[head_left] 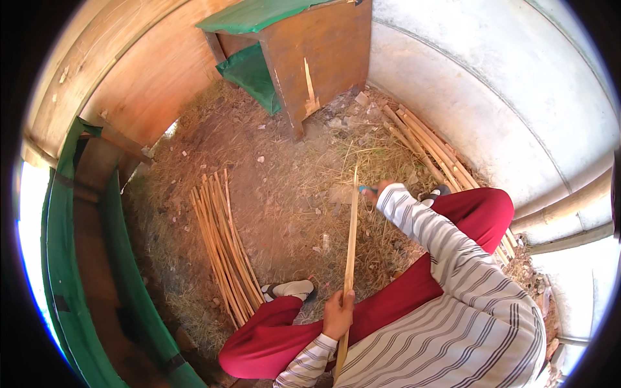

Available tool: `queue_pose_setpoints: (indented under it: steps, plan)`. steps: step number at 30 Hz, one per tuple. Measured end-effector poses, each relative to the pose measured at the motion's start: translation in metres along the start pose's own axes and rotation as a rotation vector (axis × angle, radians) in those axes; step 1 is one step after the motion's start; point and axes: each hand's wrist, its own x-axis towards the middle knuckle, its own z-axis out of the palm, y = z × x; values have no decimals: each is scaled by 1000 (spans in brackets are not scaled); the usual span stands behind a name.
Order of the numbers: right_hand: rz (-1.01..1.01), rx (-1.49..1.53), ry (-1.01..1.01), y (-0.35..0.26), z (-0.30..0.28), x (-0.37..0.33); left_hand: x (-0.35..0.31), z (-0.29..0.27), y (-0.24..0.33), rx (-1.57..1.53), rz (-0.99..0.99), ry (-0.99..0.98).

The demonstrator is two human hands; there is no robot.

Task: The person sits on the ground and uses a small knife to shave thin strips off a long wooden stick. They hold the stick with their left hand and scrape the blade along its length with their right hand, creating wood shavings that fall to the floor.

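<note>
A long pale bamboo strip (pixel 351 246) runs from my lap away from me, its thin far end pointing up the picture. My left hand (pixel 338 315) is closed around its near part, just above my maroon trousers. Toward the far end, my right hand (pixel 383 189) is closed on a small teal thing (pixel 364 189) that meets the strip's right edge. Only a little of this teal thing shows, so its kind is unclear. Most fingers of the right hand are hidden by its own back and the striped sleeve.
A bundle of bamboo strips (pixel 223 249) lies left of my feet, and thicker bamboo pieces (pixel 436 152) lie along the pale wall (pixel 466 84) at right. Ahead stands a wooden table (pixel 317 55) with a green cover. A green-edged bench (pixel 119 258) lines the left side.
</note>
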Motion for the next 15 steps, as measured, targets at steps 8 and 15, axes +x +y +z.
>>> queue_pose_setpoints:
  steps: [8, 15]
  plan:
    - [212, 36, 128, 22, -41, 42, -13, -9, 21, -133, -39, -84]
    - [-132, 359, 292, 7, -34, -3, 10, -24, 31, -778, -175, -297]
